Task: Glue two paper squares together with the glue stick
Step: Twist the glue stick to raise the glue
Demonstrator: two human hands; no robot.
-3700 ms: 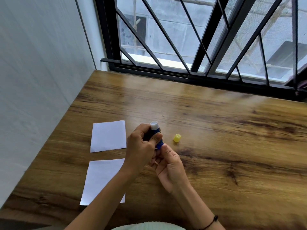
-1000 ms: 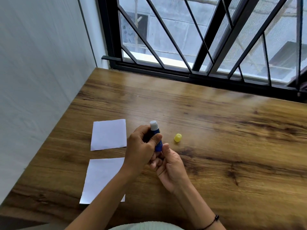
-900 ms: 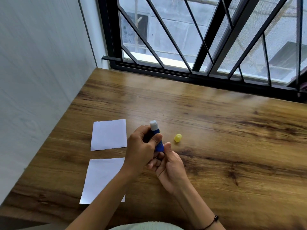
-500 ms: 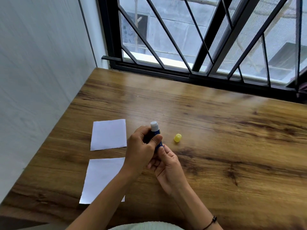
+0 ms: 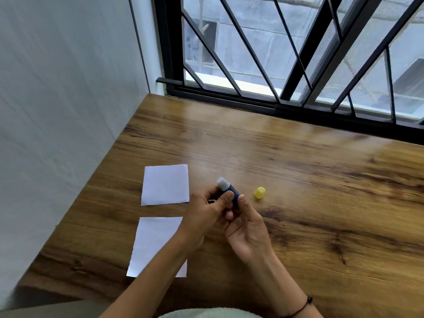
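Note:
A blue glue stick (image 5: pixel 230 190) with its white glue tip bared is held above the wooden table (image 5: pixel 309 191). My left hand (image 5: pixel 204 216) grips its barrel, and the fingers of my right hand (image 5: pixel 246 228) pinch its lower end. The stick leans up and to the left. Its yellow cap (image 5: pixel 260 192) lies on the table just right of my hands. Two white paper squares lie flat to the left: the far one (image 5: pixel 165 184) is fully visible, and the near one (image 5: pixel 156 244) is partly covered by my left forearm.
A white wall (image 5: pixel 57 134) borders the table on the left. A black barred window (image 5: pixel 286 65) runs along the far edge. The table's front edge is close to my body.
Both hands have stayed on the glue stick with only small finger shifts at its lower end. The stick now leans slightly more to the left. Papers and cap have not moved.

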